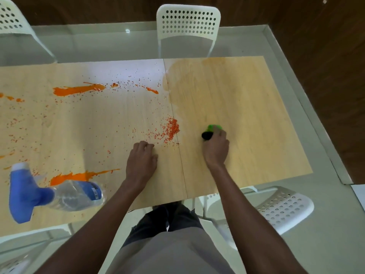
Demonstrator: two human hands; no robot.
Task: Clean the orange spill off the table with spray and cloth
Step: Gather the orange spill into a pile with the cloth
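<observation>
A: Fingers (221, 133) of right hand (216, 148) curl tight round the green cloth (214, 127), pressed on the desk (246, 115). Left hand (142, 161)?

B: Holds nothing, fingers half bent, knuckles braced on the wood.

A: Tip for the wipe?

B: Prob. sweep leftward w/ firm, overlapping strokes into the orange spill (171, 129) just past the seam; refold once it loads up. Spray bottle (55, 191) lies on its side, near-left corner.

A: Arms?

B: Both extended fwd, right wrist angled down.
</observation>
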